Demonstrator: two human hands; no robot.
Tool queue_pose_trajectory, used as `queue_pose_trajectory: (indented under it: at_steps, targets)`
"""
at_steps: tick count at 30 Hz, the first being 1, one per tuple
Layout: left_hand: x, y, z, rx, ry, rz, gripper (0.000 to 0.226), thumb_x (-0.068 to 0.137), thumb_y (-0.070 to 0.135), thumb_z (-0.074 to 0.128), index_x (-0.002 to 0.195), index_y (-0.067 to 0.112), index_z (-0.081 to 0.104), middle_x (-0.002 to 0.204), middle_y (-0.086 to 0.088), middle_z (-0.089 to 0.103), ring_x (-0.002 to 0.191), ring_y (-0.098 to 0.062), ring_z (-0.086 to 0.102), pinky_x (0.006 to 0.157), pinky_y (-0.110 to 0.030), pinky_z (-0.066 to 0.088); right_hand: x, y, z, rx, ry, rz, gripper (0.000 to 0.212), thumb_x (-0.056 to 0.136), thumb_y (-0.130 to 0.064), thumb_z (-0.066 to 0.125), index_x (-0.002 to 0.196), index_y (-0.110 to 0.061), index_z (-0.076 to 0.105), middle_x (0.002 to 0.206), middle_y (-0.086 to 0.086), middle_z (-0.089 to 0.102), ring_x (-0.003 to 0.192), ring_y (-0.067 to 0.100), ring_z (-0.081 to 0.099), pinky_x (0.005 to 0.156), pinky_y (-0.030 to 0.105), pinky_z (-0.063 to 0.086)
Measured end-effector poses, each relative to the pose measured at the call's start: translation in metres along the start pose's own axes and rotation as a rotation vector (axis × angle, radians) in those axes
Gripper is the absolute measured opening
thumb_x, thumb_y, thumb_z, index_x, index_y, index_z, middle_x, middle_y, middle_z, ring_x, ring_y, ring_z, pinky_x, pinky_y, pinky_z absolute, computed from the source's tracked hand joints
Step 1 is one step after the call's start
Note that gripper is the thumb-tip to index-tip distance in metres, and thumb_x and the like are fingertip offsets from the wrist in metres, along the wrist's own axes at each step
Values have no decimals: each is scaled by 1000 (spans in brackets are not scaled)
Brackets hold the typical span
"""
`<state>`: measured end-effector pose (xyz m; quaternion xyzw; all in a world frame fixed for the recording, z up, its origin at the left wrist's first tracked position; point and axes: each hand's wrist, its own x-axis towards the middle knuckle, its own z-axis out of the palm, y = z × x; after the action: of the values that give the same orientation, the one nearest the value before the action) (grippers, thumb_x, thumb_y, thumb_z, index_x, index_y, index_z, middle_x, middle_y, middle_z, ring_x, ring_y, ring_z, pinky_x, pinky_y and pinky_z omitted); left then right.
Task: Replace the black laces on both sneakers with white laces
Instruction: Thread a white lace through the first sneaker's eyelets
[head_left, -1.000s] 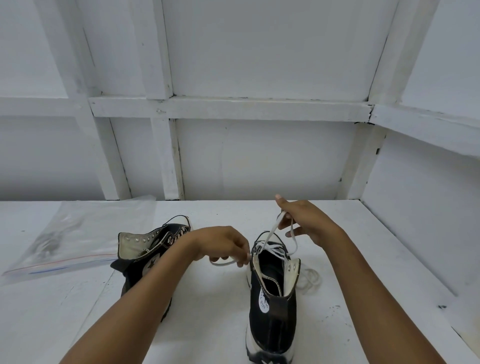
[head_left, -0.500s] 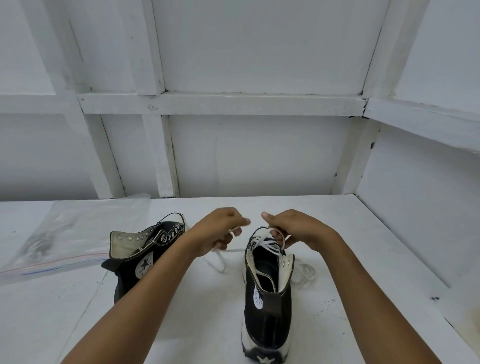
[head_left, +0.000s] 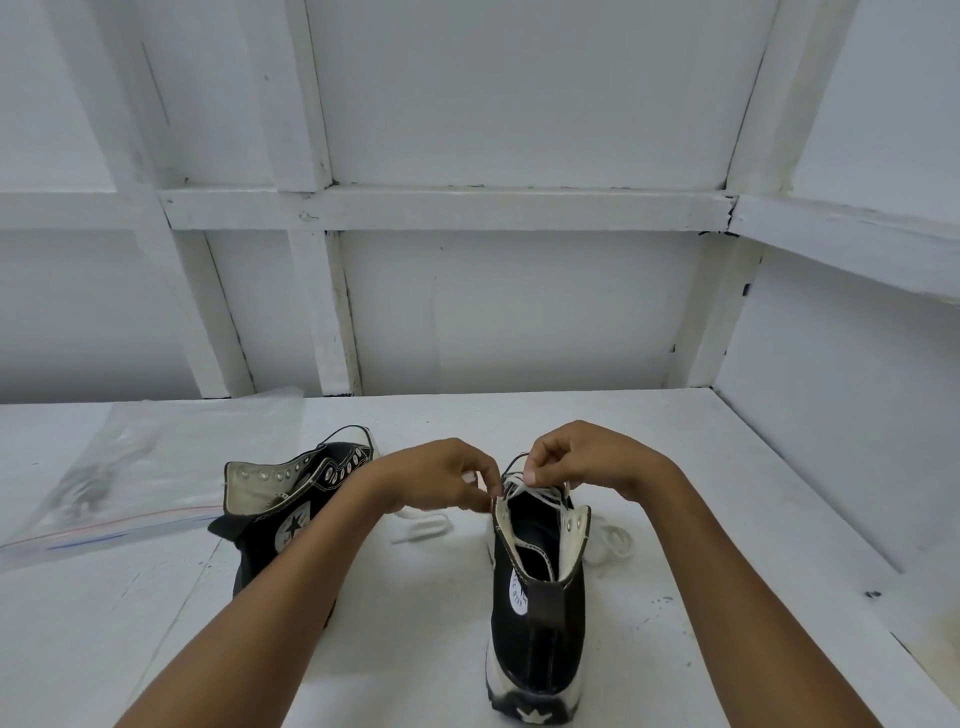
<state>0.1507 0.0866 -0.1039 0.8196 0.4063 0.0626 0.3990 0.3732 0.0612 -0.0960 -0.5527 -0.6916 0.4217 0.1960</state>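
right sneaker (head_left: 537, 587): standing upright on the white table (head_left: 415, 649), heel toward the person, toe pointing away; long axis running straight away from the body
white lace (head_left: 524, 491): partly threaded, crossing over the tongue at the far end of the opening; loose ends trailing on the table both sides, one loop at (head_left: 613, 540)
left hand (head_left: 441, 480): fingertips pinching at the left eyelet edge of the collar, seemingly on the lace, grip partly hidden
right hand (head_left: 582, 457): pinching the lace just above the eyelets, fingers curled
nearer hand: both meeting over the upper eyelets, roughly equal; right sitting slightly farther along the shoe
left sneaker (head_left: 280, 514): lying tilted, well left of the hands, no lace visible in the eyelets
judgement: threading next eyelet on right sneaker; roughly mid-task
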Motion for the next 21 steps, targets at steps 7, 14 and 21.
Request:
queue_pose_trajectory:
  at_steps: [7, 14, 21]
  targets:
    - [-1, -1, 1, -326, 170, -70, 18, 76, 20, 55, 71, 6, 63, 68, 0, 62, 65, -11, 54, 66, -26, 42, 0, -2, 4, -45, 9, 7, 10, 85, -13, 74, 90, -4, 74, 69, -16, 68, 65, -10, 60, 67, 14, 42]
    - [4, -12, 7, -292, 159, -305, 20, 81, 17, 51, 64, 12, 58, 68, -1, 67, 66, -15, 57, 75, -32, 41, 0, -5, 9, -107, -6, 6, 10, 82, -20, 78, 83, -10, 77, 70, -13, 70, 72, 1, 61, 73, 22, 47]
    - [4, -12, 11, -41, -11, -334, 21, 83, 19, 54, 63, 18, 61, 67, 5, 68, 65, -12, 54, 64, -27, 37, 4, -7, 16, -143, 11, 34, 15, 87, -15, 70, 72, -18, 71, 74, -11, 68, 75, 6, 59, 72, 24, 45]
